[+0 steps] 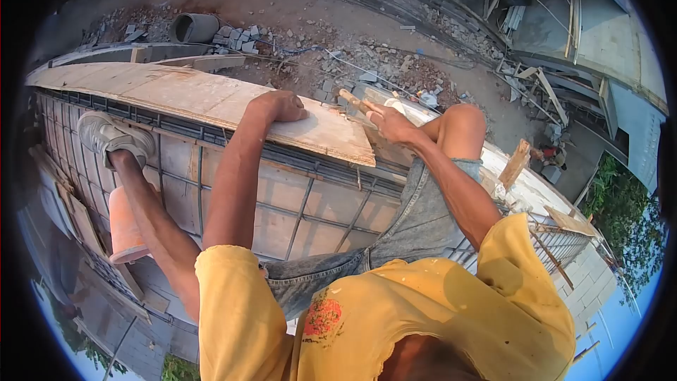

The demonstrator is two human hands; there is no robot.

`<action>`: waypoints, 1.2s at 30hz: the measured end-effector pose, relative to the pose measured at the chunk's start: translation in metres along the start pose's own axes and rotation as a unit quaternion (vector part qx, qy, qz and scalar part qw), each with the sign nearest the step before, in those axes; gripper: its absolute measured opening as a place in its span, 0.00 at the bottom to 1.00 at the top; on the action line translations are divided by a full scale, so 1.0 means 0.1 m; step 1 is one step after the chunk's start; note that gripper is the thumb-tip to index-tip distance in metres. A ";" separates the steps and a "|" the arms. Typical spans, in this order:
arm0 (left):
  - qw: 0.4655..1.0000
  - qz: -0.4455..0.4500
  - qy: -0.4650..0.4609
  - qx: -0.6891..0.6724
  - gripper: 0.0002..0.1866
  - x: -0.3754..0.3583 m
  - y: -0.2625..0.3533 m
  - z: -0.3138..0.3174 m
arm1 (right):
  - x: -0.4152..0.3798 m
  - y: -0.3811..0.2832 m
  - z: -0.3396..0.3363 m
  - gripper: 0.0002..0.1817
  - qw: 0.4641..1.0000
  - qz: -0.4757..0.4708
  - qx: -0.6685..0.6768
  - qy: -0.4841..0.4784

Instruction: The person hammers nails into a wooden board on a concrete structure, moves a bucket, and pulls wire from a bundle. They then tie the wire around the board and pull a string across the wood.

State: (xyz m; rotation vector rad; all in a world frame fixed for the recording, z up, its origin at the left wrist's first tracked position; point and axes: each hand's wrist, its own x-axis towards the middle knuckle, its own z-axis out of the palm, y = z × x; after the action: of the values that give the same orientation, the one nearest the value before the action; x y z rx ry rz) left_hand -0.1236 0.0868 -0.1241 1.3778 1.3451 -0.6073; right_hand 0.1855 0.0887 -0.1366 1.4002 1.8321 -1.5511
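Note:
A long curved plywood board (190, 92) lies along the top of the rebar formwork, its near end splintered and ragged. My left hand (277, 106) is closed at the far edge of this board, fingers curled down over it. Just to the right, my right hand (389, 123) is wrapped around a wooden stick (350, 99), which points up and to the left past the fist. Whether the stick has a tool head cannot be made out. Below the board runs a grid of steel rebar (303, 204) against pale panels.
My shoed foot (116, 137) is braced on the rebar at left, near an orange bucket (125, 222). A wooden stake (515, 164) stands up at right. Far below are rubble (247, 37), a concrete pipe (194, 28) and a dirt road. Another person (552, 157) is low at right.

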 end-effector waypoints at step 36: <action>0.544 -0.394 0.622 -0.402 0.45 -6.21 -1.75 1.45 | -1.98 -0.46 1.16 0.36 0.857 -0.365 -0.364 0.028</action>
State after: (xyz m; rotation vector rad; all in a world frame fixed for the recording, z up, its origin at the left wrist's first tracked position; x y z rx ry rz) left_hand -0.3857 -0.3158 0.3297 0.1101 2.9122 0.7158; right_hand 0.1987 -0.0985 0.0037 0.4039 2.7556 -0.8375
